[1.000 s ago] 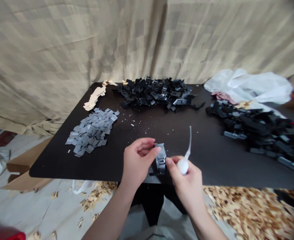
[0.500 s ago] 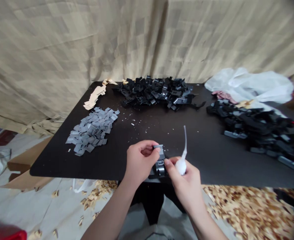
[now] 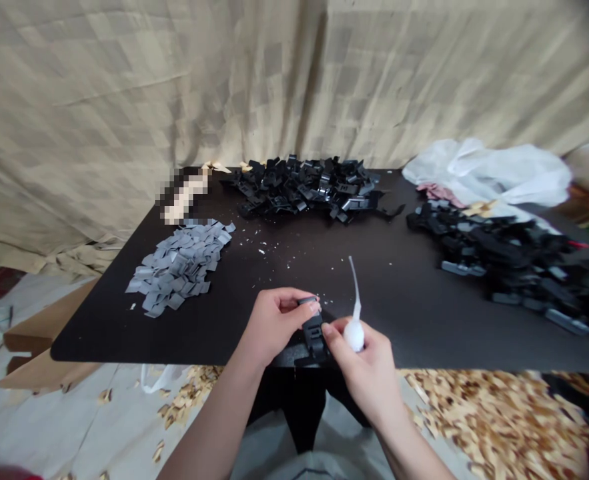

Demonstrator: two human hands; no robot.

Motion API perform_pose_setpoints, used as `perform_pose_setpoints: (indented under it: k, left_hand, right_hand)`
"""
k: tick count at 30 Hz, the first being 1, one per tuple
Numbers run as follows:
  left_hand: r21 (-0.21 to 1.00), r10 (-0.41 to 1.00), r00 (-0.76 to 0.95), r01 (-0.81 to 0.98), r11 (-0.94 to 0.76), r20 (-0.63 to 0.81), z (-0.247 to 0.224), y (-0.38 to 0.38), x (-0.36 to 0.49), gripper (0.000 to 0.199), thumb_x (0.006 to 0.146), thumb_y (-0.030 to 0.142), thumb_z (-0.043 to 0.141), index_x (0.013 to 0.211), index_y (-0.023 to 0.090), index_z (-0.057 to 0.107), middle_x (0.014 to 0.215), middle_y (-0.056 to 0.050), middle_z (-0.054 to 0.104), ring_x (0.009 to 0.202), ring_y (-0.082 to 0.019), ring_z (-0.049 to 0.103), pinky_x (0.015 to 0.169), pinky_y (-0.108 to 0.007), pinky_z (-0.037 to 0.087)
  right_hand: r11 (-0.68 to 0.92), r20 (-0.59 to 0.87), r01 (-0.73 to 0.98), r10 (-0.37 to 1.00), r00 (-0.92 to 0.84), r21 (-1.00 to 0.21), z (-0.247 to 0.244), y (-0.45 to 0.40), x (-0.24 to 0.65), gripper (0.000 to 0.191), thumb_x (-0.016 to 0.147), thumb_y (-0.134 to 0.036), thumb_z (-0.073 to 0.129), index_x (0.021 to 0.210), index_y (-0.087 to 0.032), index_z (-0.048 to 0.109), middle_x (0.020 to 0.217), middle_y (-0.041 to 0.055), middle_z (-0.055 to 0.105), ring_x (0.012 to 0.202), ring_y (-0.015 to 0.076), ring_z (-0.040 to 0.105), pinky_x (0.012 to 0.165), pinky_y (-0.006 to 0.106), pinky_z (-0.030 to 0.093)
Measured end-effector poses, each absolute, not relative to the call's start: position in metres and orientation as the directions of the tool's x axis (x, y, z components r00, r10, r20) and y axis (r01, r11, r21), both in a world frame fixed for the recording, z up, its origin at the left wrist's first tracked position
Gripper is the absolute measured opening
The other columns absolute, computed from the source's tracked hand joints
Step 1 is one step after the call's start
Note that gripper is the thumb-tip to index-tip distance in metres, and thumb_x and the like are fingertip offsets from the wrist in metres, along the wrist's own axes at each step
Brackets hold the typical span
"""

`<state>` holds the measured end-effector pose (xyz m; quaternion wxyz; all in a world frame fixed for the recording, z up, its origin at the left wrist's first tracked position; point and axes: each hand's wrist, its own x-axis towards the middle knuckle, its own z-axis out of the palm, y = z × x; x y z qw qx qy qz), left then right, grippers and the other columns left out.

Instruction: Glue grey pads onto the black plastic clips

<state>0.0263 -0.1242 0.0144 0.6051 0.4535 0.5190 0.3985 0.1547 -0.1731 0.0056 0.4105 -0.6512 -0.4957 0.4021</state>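
My left fingers (image 3: 301, 316) pinch a black clip (image 3: 314, 333); just beside them, my right fingers (image 3: 336, 343) clasp a white bottle (image 3: 354, 335). Likely a positioning step, next calling for steadiness.

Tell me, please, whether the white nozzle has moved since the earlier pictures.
Yes, the white nozzle has tipped left, judged against the black pile behind.

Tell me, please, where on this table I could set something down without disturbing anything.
The tabletop looks bare between the right hand and the black-and-grey pile, and between the left hand and the grey pieces. It is crowded along the back, under the black parts, and white crumbs dot the middle.
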Motion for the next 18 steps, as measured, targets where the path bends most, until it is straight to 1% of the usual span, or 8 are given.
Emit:
perform_pose_setpoints:
  k: [4, 7, 11, 13, 14, 16, 17, 18]
  left_hand:
    - [0.988, 0.990, 0.036, 0.069, 0.137, -0.140, 0.008, -0.127, 0.031, 0.014, 0.065, 0.022, 0.067, 0.076, 0.014, 0.070, 0.071, -0.004, 0.070, 0.063, -0.013, 0.062, 0.058, -0.020, 0.048]
    - [0.986, 0.993, 0.013, 0.121, 0.112, -0.114, 0.002, -0.125, 0.034, 0.015, 0.066, 0.025, 0.066, 0.076, 0.015, 0.070, 0.074, -0.004, 0.071, 0.063, -0.014, 0.062, 0.057, -0.020, 0.048]
    - [0.979, 0.973, 0.119, 0.074, 0.189, -0.197, -0.003, -0.118, 0.042, 0.020, 0.066, 0.027, 0.067, 0.081, 0.013, 0.070, 0.079, -0.006, 0.072, 0.077, -0.019, 0.065, 0.069, -0.022, 0.050]
    - [0.962, 0.943, 0.190, 0.035, 0.271, -0.273, -0.002, -0.117, 0.050, 0.029, 0.065, 0.028, 0.068, 0.089, 0.012, 0.069, 0.084, -0.009, 0.071, 0.082, -0.022, 0.065, 0.072, -0.025, 0.051]
    - [0.948, 0.928, 0.207, 0.000, 0.317, -0.310, -0.001, -0.118, 0.054, 0.038, 0.065, 0.030, 0.069, 0.098, 0.011, 0.067, 0.088, -0.010, 0.071, 0.084, -0.023, 0.065, 0.071, -0.026, 0.052]
    - [0.914, 0.908, 0.194, -0.091, 0.395, -0.373, 0.002, -0.119, 0.062, 0.058, 0.065, 0.033, 0.069, 0.116, 0.010, 0.056, 0.100, -0.014, 0.068, 0.084, -0.024, 0.065, 0.068, -0.029, 0.053]
    - [0.900, 0.904, 0.165, -0.129, 0.415, -0.393, 0.003, -0.120, 0.064, 0.064, 0.066, 0.035, 0.068, 0.123, 0.011, 0.050, 0.106, -0.015, 0.065, 0.084, -0.023, 0.065, 0.068, -0.030, 0.054]
    - [0.895, 0.906, 0.128, -0.148, 0.420, -0.404, 0.004, -0.121, 0.064, 0.065, 0.068, 0.037, 0.066, 0.125, 0.012, 0.047, 0.110, -0.015, 0.063, 0.084, -0.023, 0.066, 0.068, -0.030, 0.054]
  right_hand:
    - [-0.160, -0.101, 0.300, 0.974, 0.202, -0.941, 0.003, -0.172, 0.155, 0.030, 0.074, -0.039, 0.054, 0.062, -0.012, 0.052, 0.052, -0.0028, 0.039, 0.051, 0.0065, 0.032, 0.047, 0.017, 0.027]
    - [-0.145, -0.097, 0.292, 0.980, 0.173, -0.945, 0.004, -0.170, 0.159, 0.028, 0.074, -0.037, 0.053, 0.062, -0.012, 0.051, 0.052, -0.0026, 0.039, 0.050, 0.0062, 0.032, 0.047, 0.017, 0.027]
    - [-0.190, -0.158, 0.246, 0.977, 0.143, -0.951, -0.001, -0.170, 0.167, 0.025, 0.072, -0.034, 0.053, 0.062, -0.012, 0.048, 0.053, -0.0031, 0.038, 0.050, 0.0056, 0.031, 0.047, 0.017, 0.027]
    - [-0.218, -0.183, 0.225, 0.969, 0.164, -0.950, -0.008, -0.171, 0.174, 0.025, 0.071, -0.035, 0.054, 0.061, -0.013, 0.046, 0.052, -0.0036, 0.037, 0.049, 0.0053, 0.029, 0.046, 0.017, 0.026]
    - [-0.225, -0.185, 0.228, 0.965, 0.186, -0.947, -0.010, -0.170, 0.180, 0.026, 0.071, -0.036, 0.054, 0.062, -0.013, 0.047, 0.051, -0.0036, 0.037, 0.049, 0.0053, 0.029, 0.045, 0.017, 0.026]
    - [-0.222, -0.156, 0.283, 0.959, 0.238, -0.933, -0.011, -0.162, 0.200, 0.027, 0.070, -0.037, 0.053, 0.062, -0.012, 0.051, 0.050, -0.0027, 0.040, 0.048, 0.0058, 0.032, 0.045, 0.017, 0.028]
    - [-0.224, -0.130, 0.358, 0.955, 0.267, -0.906, -0.007, -0.153, 0.215, 0.028, 0.070, -0.038, 0.053, 0.064, -0.011, 0.053, 0.051, -0.0015, 0.044, 0.048, 0.0065, 0.035, 0.045, 0.017, 0.029]
    - [-0.230, -0.096, 0.441, 0.947, 0.307, -0.868, 0.001, -0.141, 0.233, 0.028, 0.069, -0.039, 0.054, 0.064, -0.011, 0.056, 0.053, -0.0001, 0.047, 0.049, 0.0077, 0.039, 0.046, 0.018, 0.031]
